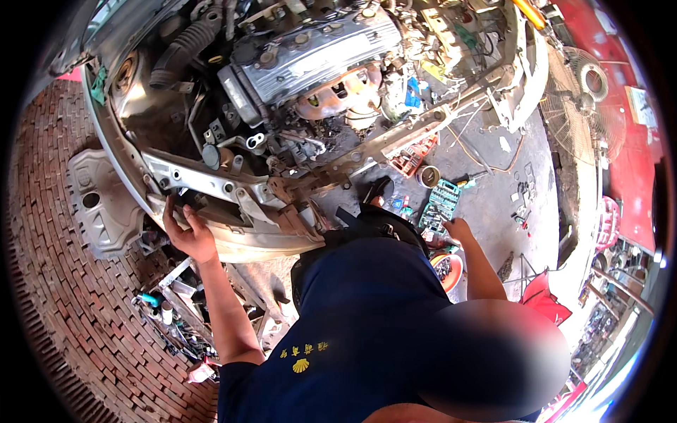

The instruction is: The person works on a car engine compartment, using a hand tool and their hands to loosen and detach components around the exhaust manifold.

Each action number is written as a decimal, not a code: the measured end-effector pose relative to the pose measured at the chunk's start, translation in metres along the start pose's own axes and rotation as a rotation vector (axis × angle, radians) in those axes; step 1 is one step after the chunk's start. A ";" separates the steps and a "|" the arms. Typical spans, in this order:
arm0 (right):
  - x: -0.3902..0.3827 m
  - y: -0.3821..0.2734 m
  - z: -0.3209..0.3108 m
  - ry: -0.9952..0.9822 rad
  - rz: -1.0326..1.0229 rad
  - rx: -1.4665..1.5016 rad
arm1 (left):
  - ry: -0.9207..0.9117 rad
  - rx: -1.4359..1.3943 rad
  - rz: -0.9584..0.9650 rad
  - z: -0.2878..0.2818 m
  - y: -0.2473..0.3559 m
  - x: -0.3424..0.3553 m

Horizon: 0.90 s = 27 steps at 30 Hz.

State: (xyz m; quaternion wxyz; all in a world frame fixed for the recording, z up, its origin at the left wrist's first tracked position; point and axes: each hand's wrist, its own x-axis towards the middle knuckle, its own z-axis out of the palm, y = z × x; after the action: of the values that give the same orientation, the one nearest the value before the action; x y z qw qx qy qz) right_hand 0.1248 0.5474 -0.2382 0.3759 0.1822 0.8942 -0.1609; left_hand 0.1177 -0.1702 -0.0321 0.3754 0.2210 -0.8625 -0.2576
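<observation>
My left hand rests at the headlight opening in the front corner of a car with its hood up. Its fingers are apart, with the tips against the edge of the pale bumper. Off to my right side, my right hand is lowered beside a green socket set case. Its fingers are curled together, and whatever they may hold is too small to make out. Ahead of me is the exposed engine, behind the rusty front crossmember.
A screwdriver, a round tin and a red tray lie near the case. An orange bowl of small parts sits by my right side. A fan stands at right. A metal tank lies on bricks at left.
</observation>
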 end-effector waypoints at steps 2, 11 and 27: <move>0.001 -0.027 -0.006 0.025 -0.109 -0.014 | -0.013 0.026 0.010 0.000 0.003 0.002; -0.012 -0.191 -0.030 0.098 -0.472 -0.042 | -0.024 0.096 0.013 -0.001 0.003 0.000; 0.073 -0.322 0.025 0.065 -0.497 -0.040 | -0.083 0.213 0.028 0.009 0.007 0.004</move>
State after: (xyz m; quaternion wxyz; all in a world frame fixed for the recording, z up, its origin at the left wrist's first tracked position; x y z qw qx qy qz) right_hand -0.0506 0.2680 -0.2598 0.2994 -0.0459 0.9262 -0.2247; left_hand 0.1071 -0.1648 -0.0314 0.3172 0.2369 -0.9028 -0.1681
